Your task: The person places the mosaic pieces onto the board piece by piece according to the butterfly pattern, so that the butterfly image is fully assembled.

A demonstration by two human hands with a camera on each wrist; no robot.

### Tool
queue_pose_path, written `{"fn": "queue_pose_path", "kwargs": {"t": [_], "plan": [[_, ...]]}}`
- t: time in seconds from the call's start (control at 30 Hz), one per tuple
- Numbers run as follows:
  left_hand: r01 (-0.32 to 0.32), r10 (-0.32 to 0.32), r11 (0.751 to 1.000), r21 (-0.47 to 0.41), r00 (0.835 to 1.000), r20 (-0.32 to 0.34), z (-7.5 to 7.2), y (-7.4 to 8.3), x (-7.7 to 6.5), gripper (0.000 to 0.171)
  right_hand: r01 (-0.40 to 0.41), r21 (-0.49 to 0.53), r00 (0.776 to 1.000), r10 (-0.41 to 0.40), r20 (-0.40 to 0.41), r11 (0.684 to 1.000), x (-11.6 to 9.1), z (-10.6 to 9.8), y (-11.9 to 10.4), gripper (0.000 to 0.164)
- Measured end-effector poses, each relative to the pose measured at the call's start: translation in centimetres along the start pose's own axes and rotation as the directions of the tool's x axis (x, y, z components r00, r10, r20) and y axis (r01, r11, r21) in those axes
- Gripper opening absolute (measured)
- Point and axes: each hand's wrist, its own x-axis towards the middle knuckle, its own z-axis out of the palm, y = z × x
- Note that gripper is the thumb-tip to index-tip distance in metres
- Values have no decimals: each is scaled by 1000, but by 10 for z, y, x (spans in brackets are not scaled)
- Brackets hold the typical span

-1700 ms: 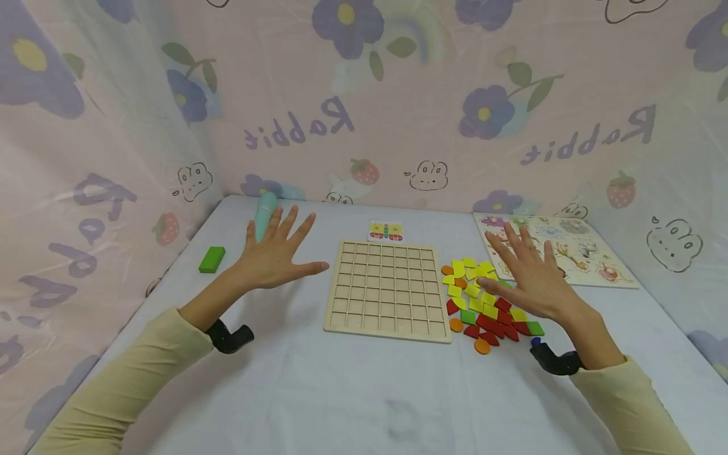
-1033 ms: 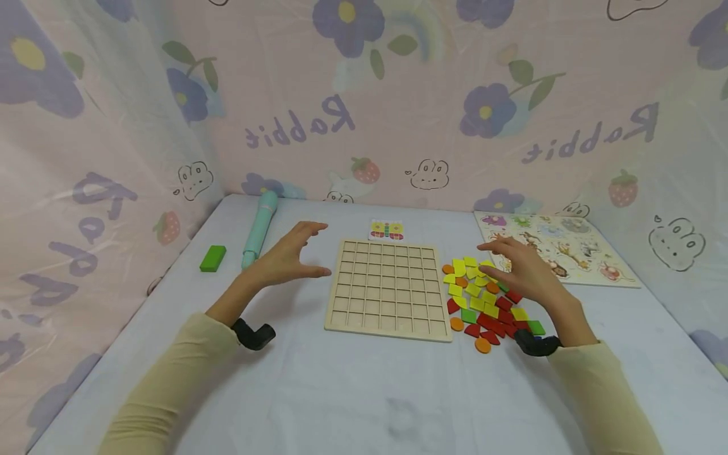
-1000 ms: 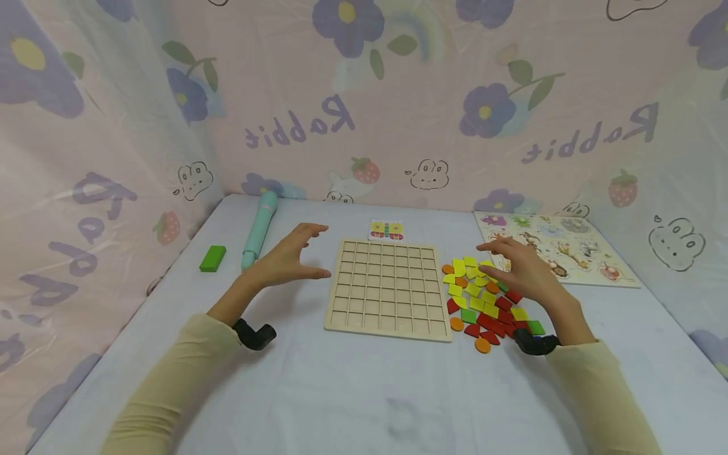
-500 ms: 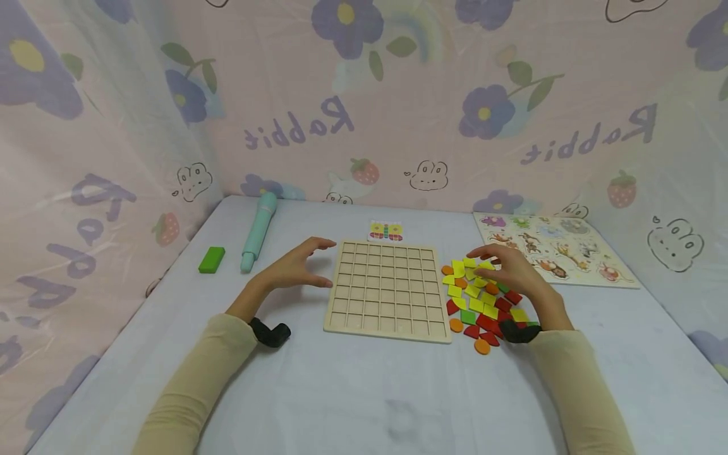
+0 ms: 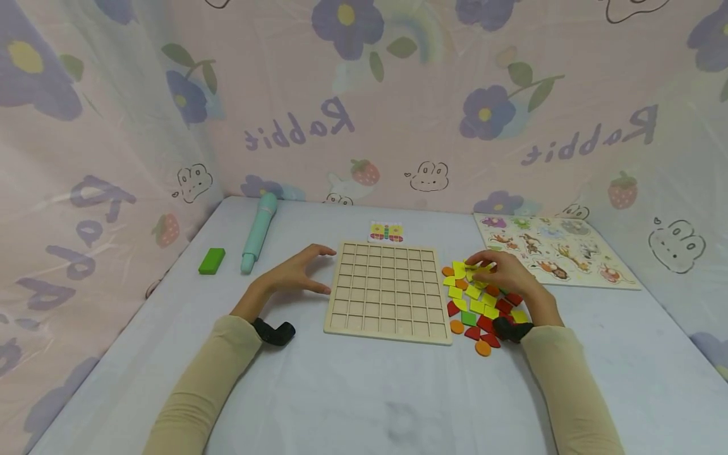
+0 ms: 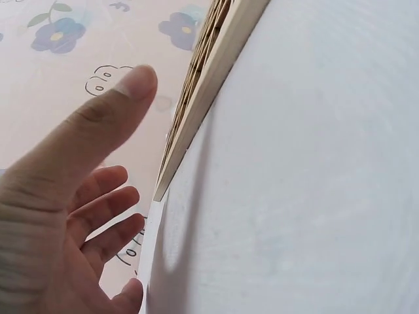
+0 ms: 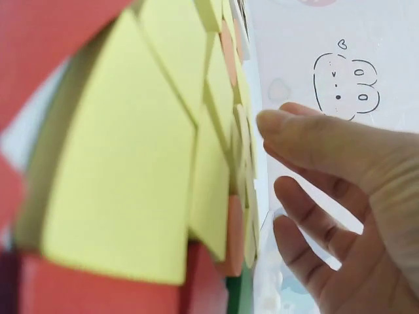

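Observation:
Beside the left edge of a wooden grid board (image 5: 389,293), my left hand (image 5: 289,273) hovers with thumb and fingers spread apart. In the left wrist view the thumb is near the board's edge, and nothing is in that hand. My right hand (image 5: 512,277) hangs over the far part of a pile of flat coloured tiles (image 5: 476,306), its fingers bent loosely. Yellow tiles (image 7: 124,170) fill the left of the right wrist view; the right thumb and fingers are near them, with no tile visible between them. Part of the pile is hidden under the right hand and wrist.
Behind the board lies a small butterfly pattern card (image 5: 386,232). An animal picture board (image 5: 560,249) is at the back right. On the left are a teal tube-like stick (image 5: 259,234) and a green block (image 5: 212,260). Patterned cloth walls surround the white table.
Both hands have come down from a raised, spread pose. The left moved right toward the board's edge; the right moved left and lower over the tiles, its fingers bending.

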Motion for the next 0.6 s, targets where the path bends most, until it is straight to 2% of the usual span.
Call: {"fn": "queue_pose_path", "kwargs": {"t": [0.23,0.6], "plan": [[-39,38,998,43,999,16,4,-4,4,84,-16,-16,1000,16,8,1000,1,2,2,33],[-34,31,997,73,999,36,7,-8,8,89,-8,-16,1000,8,-2,1000,2,5,4,30]]}}
